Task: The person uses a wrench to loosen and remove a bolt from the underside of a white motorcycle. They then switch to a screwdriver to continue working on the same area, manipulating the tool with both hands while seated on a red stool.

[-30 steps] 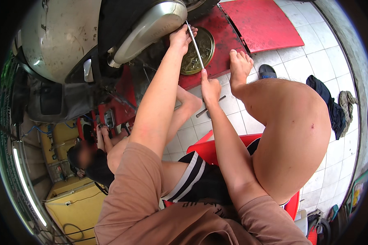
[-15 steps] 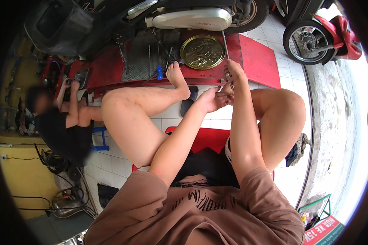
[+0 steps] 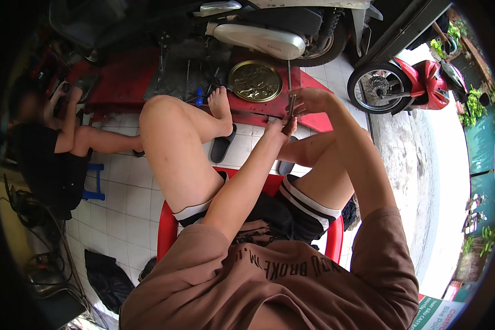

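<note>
A long thin metal rod tool point(image 3: 289, 77) stands between the silver casing point(image 3: 258, 40) on the motorcycle's lower side and my hands. My left hand point(image 3: 281, 128) is closed around the tool's lower end, just in front of the red platform's edge. Above it, my right hand point(image 3: 312, 100) reaches in from the right, its bent fingers around the tool's upper handle part. Fingers partly hide the handle, so its exact kind does not show. Left of my hands, a round gold-coloured tray point(image 3: 255, 81) rests on the red platform point(image 3: 313, 82).
A blue-handled tool point(image 3: 198, 97) lies on the platform by my bare foot point(image 3: 219, 104). Dark slippers point(image 3: 223, 144) are on the tiled floor. To the left, another person point(image 3: 44, 154) sits beside a blue stool point(image 3: 95, 181). A red motorbike point(image 3: 423, 82) stands at the right. I sit on a red chair point(image 3: 168, 231).
My left hand has gone from loose, spread fingers to a closed hold on the tool's lower end. My right elbow has swung outward and the right hand has turned. The view has shifted toward the right.
</note>
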`<state>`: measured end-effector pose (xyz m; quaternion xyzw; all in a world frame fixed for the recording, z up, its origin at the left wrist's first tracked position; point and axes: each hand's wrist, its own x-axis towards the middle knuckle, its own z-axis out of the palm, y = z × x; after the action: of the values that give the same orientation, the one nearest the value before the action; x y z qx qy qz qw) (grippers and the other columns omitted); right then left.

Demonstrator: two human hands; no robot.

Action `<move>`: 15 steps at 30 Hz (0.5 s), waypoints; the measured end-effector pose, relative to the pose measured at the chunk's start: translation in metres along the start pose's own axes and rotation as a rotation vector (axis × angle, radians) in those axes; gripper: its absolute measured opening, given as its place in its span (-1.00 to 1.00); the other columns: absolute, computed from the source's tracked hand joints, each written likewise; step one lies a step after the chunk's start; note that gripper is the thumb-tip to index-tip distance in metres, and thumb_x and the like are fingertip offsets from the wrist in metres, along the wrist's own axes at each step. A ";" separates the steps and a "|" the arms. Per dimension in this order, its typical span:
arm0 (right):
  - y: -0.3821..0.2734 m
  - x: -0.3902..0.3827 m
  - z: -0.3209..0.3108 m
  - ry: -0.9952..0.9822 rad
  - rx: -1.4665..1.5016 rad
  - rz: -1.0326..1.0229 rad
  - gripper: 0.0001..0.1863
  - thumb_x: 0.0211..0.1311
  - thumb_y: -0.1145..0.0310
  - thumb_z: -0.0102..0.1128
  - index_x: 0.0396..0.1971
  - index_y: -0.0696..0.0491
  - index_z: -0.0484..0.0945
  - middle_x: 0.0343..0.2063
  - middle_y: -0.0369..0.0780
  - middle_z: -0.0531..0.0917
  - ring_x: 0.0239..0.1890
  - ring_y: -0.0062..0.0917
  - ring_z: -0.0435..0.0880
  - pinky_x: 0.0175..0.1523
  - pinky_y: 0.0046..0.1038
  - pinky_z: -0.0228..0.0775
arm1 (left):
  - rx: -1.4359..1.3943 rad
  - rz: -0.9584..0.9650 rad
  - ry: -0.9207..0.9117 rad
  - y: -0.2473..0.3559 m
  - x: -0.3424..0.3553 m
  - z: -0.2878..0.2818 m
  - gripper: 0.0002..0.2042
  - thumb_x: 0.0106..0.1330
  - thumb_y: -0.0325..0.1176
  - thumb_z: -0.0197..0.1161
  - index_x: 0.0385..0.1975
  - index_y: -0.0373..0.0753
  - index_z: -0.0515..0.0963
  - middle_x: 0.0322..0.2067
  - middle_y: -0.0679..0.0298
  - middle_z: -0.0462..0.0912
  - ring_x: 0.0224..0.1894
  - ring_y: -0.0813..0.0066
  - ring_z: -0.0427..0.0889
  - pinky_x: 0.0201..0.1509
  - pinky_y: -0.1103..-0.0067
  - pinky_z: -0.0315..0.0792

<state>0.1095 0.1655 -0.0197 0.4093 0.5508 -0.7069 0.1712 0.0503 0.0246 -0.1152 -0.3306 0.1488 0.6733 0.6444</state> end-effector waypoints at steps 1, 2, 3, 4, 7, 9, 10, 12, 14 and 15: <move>0.005 0.007 -0.007 -0.036 0.017 0.013 -0.63 0.31 0.08 -0.03 -0.14 0.10 0.45 -0.08 -0.09 0.53 -0.01 -0.32 0.50 0.13 -0.26 0.33 | 0.017 0.062 0.020 -0.002 -0.003 -0.001 -0.83 0.30 -0.62 -0.13 -0.21 -0.56 0.37 -0.40 -0.10 0.46 -0.44 0.09 0.58 -0.46 0.55 0.64; 0.003 0.007 -0.005 -0.076 0.034 0.019 -0.62 0.32 0.08 -0.04 -0.14 0.11 0.45 -0.06 -0.08 0.52 -0.01 -0.32 0.50 0.14 -0.26 0.33 | 0.039 0.131 0.040 -0.003 -0.012 0.001 -0.82 0.28 -0.63 -0.14 -0.20 -0.56 0.38 -0.40 -0.10 0.47 -0.44 0.09 0.58 -0.46 0.52 0.63; 0.007 0.005 -0.004 -0.143 0.049 -0.022 -0.58 0.31 0.08 -0.03 -0.07 0.14 0.42 0.00 -0.05 0.50 0.06 -0.30 0.46 0.20 -0.26 0.26 | 0.135 0.175 0.064 -0.003 -0.021 0.002 -0.78 0.24 -0.65 -0.20 -0.21 -0.54 0.40 -0.39 -0.10 0.52 -0.40 0.08 0.61 -0.45 0.48 0.61; 0.006 0.001 0.008 -0.166 0.069 -0.031 -0.55 0.31 0.08 -0.03 -0.04 0.16 0.39 0.03 -0.03 0.47 0.09 -0.29 0.44 0.22 -0.25 0.23 | 0.206 0.299 0.181 0.006 -0.019 -0.005 -0.82 0.26 -0.62 -0.11 -0.26 -0.50 0.45 -0.38 -0.05 0.57 -0.40 0.18 0.64 -0.45 0.52 0.61; -0.001 0.003 0.028 -0.308 0.124 -0.082 -0.38 0.30 0.05 -0.03 0.14 0.26 0.23 0.15 0.03 0.35 0.20 -0.25 0.34 0.30 -0.22 0.08 | 0.143 0.459 0.318 0.042 -0.003 -0.025 -0.91 0.23 -0.61 0.06 -0.32 -0.46 0.48 -0.37 0.05 0.60 -0.44 0.28 0.65 -0.42 0.55 0.63; 0.002 0.020 0.024 -0.231 0.085 -0.011 -0.35 0.29 0.03 -0.03 0.13 0.30 0.23 0.17 0.04 0.32 0.20 -0.25 0.34 0.30 -0.21 0.08 | 0.194 0.496 0.342 0.054 0.004 -0.030 -0.95 0.24 -0.61 0.10 -0.33 -0.42 0.46 -0.38 0.11 0.60 -0.42 0.35 0.66 -0.35 0.56 0.66; 0.010 0.032 0.018 -0.190 0.073 0.025 -0.34 0.29 0.02 -0.03 0.13 0.32 0.22 0.18 0.04 0.31 0.20 -0.25 0.34 0.30 -0.21 0.07 | 0.232 0.515 0.330 0.051 0.006 -0.031 -0.93 0.23 -0.61 0.11 -0.32 -0.42 0.46 -0.38 0.12 0.60 -0.43 0.37 0.65 -0.35 0.56 0.66; 0.023 0.044 0.012 -0.150 -0.105 -0.034 -0.37 0.30 0.01 -0.06 0.11 0.29 0.28 0.10 0.04 0.40 0.13 -0.29 0.42 0.23 -0.26 0.17 | 0.316 0.560 0.303 0.045 -0.001 -0.028 -0.91 0.21 -0.61 0.14 -0.30 -0.43 0.47 -0.39 0.13 0.60 -0.44 0.39 0.65 -0.35 0.55 0.66; 0.015 0.031 0.032 -0.044 -0.175 0.002 -0.40 0.30 0.02 -0.06 0.09 0.26 0.32 0.03 0.03 0.48 0.07 -0.31 0.48 0.16 -0.30 0.25 | 0.535 0.684 0.251 0.039 -0.009 -0.027 -0.90 0.18 -0.60 0.19 -0.32 -0.44 0.50 -0.42 0.14 0.61 -0.48 0.41 0.64 -0.38 0.58 0.64; 0.020 0.046 0.022 -0.040 -0.206 -0.007 -0.45 0.29 0.03 -0.03 0.04 0.21 0.38 -0.10 -0.01 0.58 -0.03 -0.35 0.55 0.04 -0.35 0.33 | 0.646 0.742 0.224 0.035 -0.012 -0.026 -0.90 0.17 -0.59 0.21 -0.33 -0.45 0.52 -0.43 0.15 0.62 -0.49 0.43 0.63 -0.39 0.59 0.63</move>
<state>0.0867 0.1481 -0.0666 0.3734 0.6184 -0.6552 0.2209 0.0223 -0.0057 -0.1347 -0.1096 0.5254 0.7369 0.4110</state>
